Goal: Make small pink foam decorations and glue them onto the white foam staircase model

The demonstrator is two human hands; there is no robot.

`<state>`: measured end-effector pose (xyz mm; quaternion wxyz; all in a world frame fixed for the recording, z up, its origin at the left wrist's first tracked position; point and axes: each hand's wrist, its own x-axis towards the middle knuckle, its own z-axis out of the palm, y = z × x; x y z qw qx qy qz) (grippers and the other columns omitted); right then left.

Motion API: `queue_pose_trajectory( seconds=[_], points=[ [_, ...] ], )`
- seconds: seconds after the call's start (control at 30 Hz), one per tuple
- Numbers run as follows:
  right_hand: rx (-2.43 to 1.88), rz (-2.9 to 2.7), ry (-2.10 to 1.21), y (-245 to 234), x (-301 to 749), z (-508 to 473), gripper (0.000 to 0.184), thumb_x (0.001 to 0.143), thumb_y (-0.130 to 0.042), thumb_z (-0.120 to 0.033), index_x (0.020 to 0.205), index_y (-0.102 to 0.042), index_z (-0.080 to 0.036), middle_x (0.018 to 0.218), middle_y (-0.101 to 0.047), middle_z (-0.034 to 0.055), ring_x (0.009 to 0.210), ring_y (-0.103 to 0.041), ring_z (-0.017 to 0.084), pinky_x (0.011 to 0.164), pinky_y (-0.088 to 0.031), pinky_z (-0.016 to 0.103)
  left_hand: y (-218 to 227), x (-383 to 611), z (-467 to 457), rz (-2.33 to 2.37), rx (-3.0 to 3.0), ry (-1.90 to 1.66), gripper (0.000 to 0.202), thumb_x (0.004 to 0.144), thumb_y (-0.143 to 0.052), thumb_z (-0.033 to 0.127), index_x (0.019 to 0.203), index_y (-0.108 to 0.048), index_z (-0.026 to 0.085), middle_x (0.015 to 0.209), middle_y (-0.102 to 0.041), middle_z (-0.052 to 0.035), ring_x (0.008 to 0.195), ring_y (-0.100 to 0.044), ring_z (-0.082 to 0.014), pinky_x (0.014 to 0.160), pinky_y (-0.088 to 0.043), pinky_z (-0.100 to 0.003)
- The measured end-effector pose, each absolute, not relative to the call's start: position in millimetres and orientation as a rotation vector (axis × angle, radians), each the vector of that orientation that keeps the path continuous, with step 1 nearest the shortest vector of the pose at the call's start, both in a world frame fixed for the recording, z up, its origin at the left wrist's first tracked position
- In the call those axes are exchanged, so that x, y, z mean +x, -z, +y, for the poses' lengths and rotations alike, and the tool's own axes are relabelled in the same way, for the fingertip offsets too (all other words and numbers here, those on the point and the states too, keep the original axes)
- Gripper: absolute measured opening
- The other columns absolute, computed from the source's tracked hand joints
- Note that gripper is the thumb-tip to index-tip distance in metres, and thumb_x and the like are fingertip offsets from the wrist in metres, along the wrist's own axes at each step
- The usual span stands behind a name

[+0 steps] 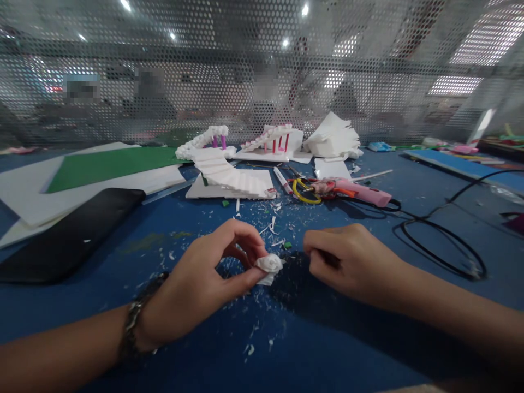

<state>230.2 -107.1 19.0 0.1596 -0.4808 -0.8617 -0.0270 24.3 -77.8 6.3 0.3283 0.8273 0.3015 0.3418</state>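
Clock directions taken from the small white coiled piece, blue bench (176, 360) below. At 9 o'clock, far left, I log a long black flat slab with rounded corners (77, 234); at 10, a flat green sheet (110, 170) on white sheets. The left hand (204, 273), dark bracelet (135, 319) at its wrist, lies at 9, near. Its thumb and forefinger pinch the small white coiled piece (270, 263) from the side, just above the bench; paper or foam, I cannot tell. At 11: a white ridged, curving stair-like model (237, 177) on a white base. At 12: a white marker pen with a red end (283, 180). Between 12 and 1: yellow-handled scissors (309, 201). Right hand (352, 262) at 3, apart from the piece, fingers curled inward; I cannot tell whether their tips meet or grip anything. Between 1 and 2: a pink glue gun (366, 193). Far right, at 2: a flat blue sheet (458, 165). White scraps (250, 349) litter the bench, some at 6.
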Motion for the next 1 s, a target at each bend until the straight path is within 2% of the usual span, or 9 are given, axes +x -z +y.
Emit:
queue_pose_trajectory(
  seconds=[0.2,0.33,0.4,0.53,0.73,0.93,1.0],
  points=[
    [-1.379,-2.37,-0.001,-18.9,226.9,-106.0,0.022,0.07,-0.041,-0.015,0.049,-0.036,-0.017,0.043,-0.033,-0.0061,0.04,-0.028,0.005,0.042,-0.022,0.02,-4.9,23.5,-78.8,0.787,2.13,-0.932,0.016,0.072,-0.056,0.015,0.083,-0.046,0.021,0.077,-0.056,0.0051,0.068,-0.056,-0.0059,0.062,-0.048,-0.013],
    [-1.544,-2.092,-0.522,-19.0,222.1,-106.1,0.023,0.077,-0.044,-0.024,0.055,-0.045,-0.017,0.047,-0.045,-0.0053,0.042,-0.039,0.005,0.041,-0.03,0.016,-5.7,23.9,-76.5,0.876,2.206,-0.945,0.014,0.072,-0.056,0.017,0.082,-0.047,0.022,0.077,-0.056,0.0047,0.068,-0.054,-0.0067,0.062,-0.045,-0.015],
    [-1.546,-2.008,-0.667,-18.2,220.8,-106.5,0.018,0.078,-0.046,-0.027,0.062,-0.05,-0.017,0.052,-0.051,-0.0045,0.044,-0.044,0.006,0.042,-0.034,0.016,-6.3,24.4,-75.2,0.93,2.186,-0.929,0.014,0.072,-0.056,0.018,0.082,-0.047,0.021,0.076,-0.055,0.0047,0.066,-0.053,-0.0062,0.059,-0.045,-0.015],
    [-1.469,-2.069,-0.551,-18.2,221.0,-109.2,0.013,0.078,-0.048,-0.022,0.066,-0.052,-0.018,0.055,-0.053,-0.0048,0.048,-0.046,0.006,0.045,-0.034,0.016,-5.2,25.0,-75.4,0.934,2.152,-0.936,0.017,0.072,-0.056,0.017,0.084,-0.044,0.022,0.075,-0.055,0.0058,0.061,-0.052,-0.0047,0.055,-0.045,-0.012],
    [-1.204,-2.373,-0.083,-19.3,221.0,-116.2,0.035,0.086,-0.033,-0.022,0.053,-0.043,-0.017,0.047,-0.043,-0.0041,0.042,-0.037,0.006,0.044,-0.028,0.019,-1.4,22.9,-80.3,0.898,2.327,-0.958,0.026,0.069,-0.058,0.013,0.087,-0.044,0.025,0.076,-0.056,0.0077,0.066,-0.054,-0.0052,0.061,-0.045,-0.013],
    [-1.221,-2.32,-0.102,-16.4,223.7,-115.6,0.011,0.078,-0.049,-0.014,0.068,-0.049,-0.016,0.06,-0.054,-0.0047,0.05,-0.045,0.004,0.05,-0.033,0.014,-2.1,22.5,-81.4,0.908,2.378,-0.977,0.025,0.07,-0.057,0.013,0.088,-0.044,0.025,0.077,-0.056,0.0079,0.068,-0.054,-0.0054,0.064,-0.044,-0.014],
    [-1.239,-2.303,-0.15,-16.5,224.9,-114.9,0.01,0.075,-0.052,-0.01,0.068,-0.048,-0.016,0.062,-0.055,-0.0053,0.052,-0.046,0.003,0.051,-0.033,0.012,-2.1,22.8,-81.3,0.911,2.376,-0.983,0.025,0.07,-0.056,0.013,0.088,-0.044,0.025,0.077,-0.056,0.0077,0.069,-0.055,-0.0056,0.064,-0.044,-0.014]
  ],
)
